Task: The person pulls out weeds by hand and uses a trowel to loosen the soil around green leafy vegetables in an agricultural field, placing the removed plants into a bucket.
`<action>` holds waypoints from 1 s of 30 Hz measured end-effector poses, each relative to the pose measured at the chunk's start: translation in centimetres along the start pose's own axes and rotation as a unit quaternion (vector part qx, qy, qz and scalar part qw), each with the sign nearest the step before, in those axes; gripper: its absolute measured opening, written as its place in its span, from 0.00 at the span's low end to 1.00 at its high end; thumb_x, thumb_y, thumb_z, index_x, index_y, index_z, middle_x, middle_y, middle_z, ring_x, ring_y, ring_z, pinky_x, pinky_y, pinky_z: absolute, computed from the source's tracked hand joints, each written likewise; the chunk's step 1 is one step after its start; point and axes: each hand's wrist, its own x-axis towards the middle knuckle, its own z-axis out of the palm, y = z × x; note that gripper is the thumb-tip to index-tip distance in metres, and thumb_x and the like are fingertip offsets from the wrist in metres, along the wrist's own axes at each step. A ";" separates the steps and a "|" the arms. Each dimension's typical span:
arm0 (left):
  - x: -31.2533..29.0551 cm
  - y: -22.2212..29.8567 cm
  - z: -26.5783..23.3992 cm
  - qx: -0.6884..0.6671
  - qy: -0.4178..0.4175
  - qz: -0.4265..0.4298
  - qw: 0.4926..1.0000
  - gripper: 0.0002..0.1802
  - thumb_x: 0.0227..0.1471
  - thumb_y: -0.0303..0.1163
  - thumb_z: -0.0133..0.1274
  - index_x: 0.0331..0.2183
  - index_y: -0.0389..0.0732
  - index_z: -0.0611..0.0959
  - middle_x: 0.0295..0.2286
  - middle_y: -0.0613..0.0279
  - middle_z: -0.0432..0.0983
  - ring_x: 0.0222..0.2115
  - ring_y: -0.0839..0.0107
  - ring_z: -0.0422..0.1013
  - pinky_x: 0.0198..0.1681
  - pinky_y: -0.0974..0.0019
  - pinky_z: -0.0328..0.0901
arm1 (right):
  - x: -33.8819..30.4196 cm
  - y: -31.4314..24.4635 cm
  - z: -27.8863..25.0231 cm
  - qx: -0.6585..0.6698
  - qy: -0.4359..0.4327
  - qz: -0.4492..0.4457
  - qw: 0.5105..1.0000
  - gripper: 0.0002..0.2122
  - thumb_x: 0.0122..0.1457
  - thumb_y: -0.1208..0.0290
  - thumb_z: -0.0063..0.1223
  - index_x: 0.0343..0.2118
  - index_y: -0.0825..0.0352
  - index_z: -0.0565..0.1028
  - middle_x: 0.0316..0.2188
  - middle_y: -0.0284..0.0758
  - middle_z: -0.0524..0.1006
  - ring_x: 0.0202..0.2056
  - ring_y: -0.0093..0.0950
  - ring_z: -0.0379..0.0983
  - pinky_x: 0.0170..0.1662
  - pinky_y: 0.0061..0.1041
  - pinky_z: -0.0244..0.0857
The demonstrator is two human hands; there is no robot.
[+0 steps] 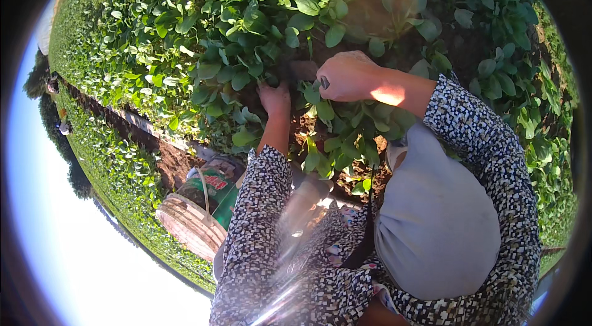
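My left hand [275, 100] reaches down into the low leafy green plants [259, 12], and its fingers are hidden among the leaves near the reddish-brown soil [303, 124]. My right hand [348, 75] is closed in a fist just to the right, above the same clump. A small dark tool tip [325, 82] pokes out of the fist on its left side. Both forearms wear sleeves with a black-and-white speckled pattern. A grey cloth covers my front at the lower right.
A round woven basket [188, 222] holding a green printed bag [213, 185] stands on the ground to my left. A bare soil furrow [126, 119] runs between the plant beds. Dense green plants fill the top and right.
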 end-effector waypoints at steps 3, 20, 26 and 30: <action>0.5 1.7 0.4 0.037 -0.007 -0.024 0.999 0.29 0.43 0.39 0.60 0.45 0.32 0.74 0.42 0.45 0.75 0.43 0.49 0.71 0.47 0.57 0.64 | 0.4 0.5 0.7 -0.004 -0.004 0.003 1.000 0.11 0.45 0.61 0.50 0.26 0.62 0.79 0.25 0.41 0.77 0.32 0.43 0.74 0.36 0.41 0.67; 3.8 1.8 0.7 -0.121 -0.068 -0.005 0.990 0.22 0.50 0.37 0.52 0.46 0.37 0.74 0.39 0.56 0.74 0.39 0.60 0.71 0.43 0.59 0.66 | -1.2 1.6 1.9 0.074 0.090 0.063 0.991 0.10 0.47 0.62 0.50 0.20 0.64 0.75 0.21 0.42 0.74 0.29 0.45 0.71 0.34 0.41 0.64; 7.3 1.9 3.1 0.327 -0.082 0.073 0.939 0.22 0.56 0.44 0.42 0.39 0.36 0.80 0.35 0.47 0.78 0.37 0.49 0.74 0.43 0.51 0.67 | 0.5 2.0 2.2 0.080 0.088 0.051 0.992 0.10 0.46 0.62 0.50 0.21 0.63 0.76 0.22 0.41 0.75 0.30 0.44 0.72 0.35 0.40 0.66; 8.5 4.1 1.4 0.479 -0.235 0.094 0.840 0.23 0.58 0.45 0.39 0.36 0.39 0.82 0.33 0.51 0.79 0.35 0.54 0.76 0.36 0.51 0.70 | -0.7 3.2 2.6 0.075 0.076 0.055 0.993 0.10 0.45 0.63 0.49 0.23 0.61 0.78 0.24 0.41 0.77 0.32 0.43 0.73 0.38 0.38 0.67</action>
